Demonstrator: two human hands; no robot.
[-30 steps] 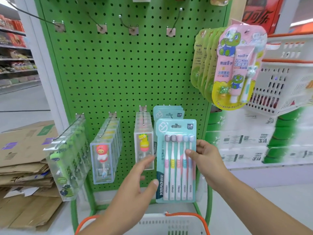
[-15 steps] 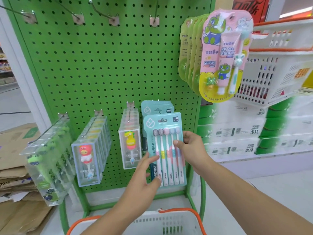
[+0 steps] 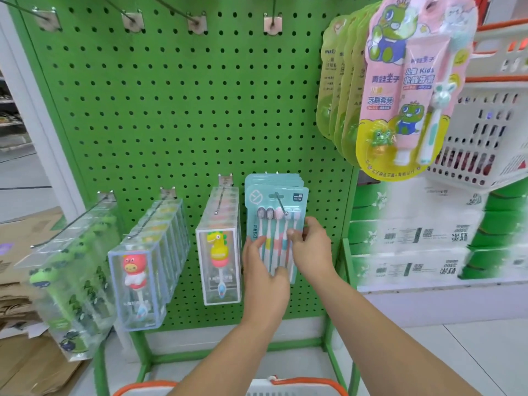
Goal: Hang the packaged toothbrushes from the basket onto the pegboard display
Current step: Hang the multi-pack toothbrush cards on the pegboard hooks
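The teal card pack of five toothbrushes [image 3: 275,221], loose in front of the hook a second ago, now hangs threaded on the metal hook [image 3: 280,203] at the 5 o'clock corner of the green perforated pegboard [image 3: 183,110]. The left hand [image 3: 264,277] lies on its lower half with thumb and fingers pinching it, and the right hand [image 3: 310,248] grips its 3 o'clock edge, fingers curled round.

Two hands [image 3: 267,270], five brushes in the front teal pack [image 3: 275,212], four bare upper hooks [image 3: 273,22].
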